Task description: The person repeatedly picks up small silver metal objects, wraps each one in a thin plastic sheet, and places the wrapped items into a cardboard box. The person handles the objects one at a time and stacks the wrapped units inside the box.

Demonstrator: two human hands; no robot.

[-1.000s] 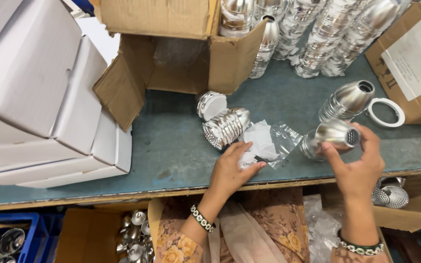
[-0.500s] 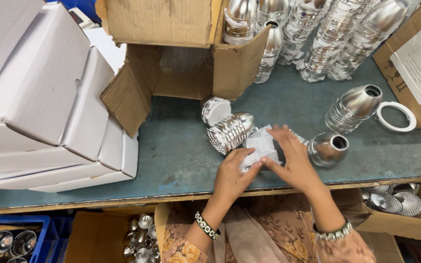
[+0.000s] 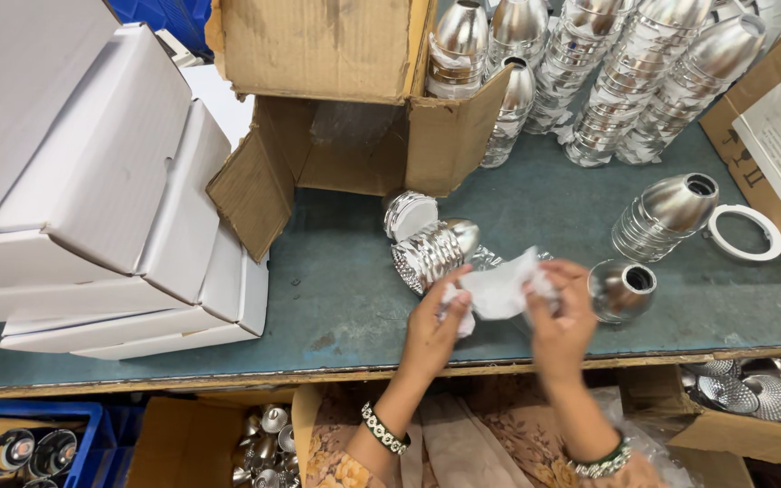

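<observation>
Cluttered teal workbench (image 3: 336, 298), both hands (image 3: 434, 325) (image 3: 560, 321) pinched on white cloth (image 3: 499, 291) beside chrome cones (image 3: 621, 289).

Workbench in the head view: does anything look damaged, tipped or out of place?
The open cardboard box lies on its side, its flaps creased and torn. Several shiny reflector cones lie tipped on the green table. Otherwise nothing stands out.

Two hands, left (image 3: 431, 325) and right (image 3: 560, 316), share one white cloth (image 3: 501, 291). Around the open cardboard box (image 3: 354, 99): three loose chrome lamp shells (image 3: 434, 253) (image 3: 621, 289) (image 3: 666, 212), one white ring (image 3: 745, 232), one white disc (image 3: 409, 214). Left of the box, four stacked white cartons (image 3: 92, 181).
</observation>
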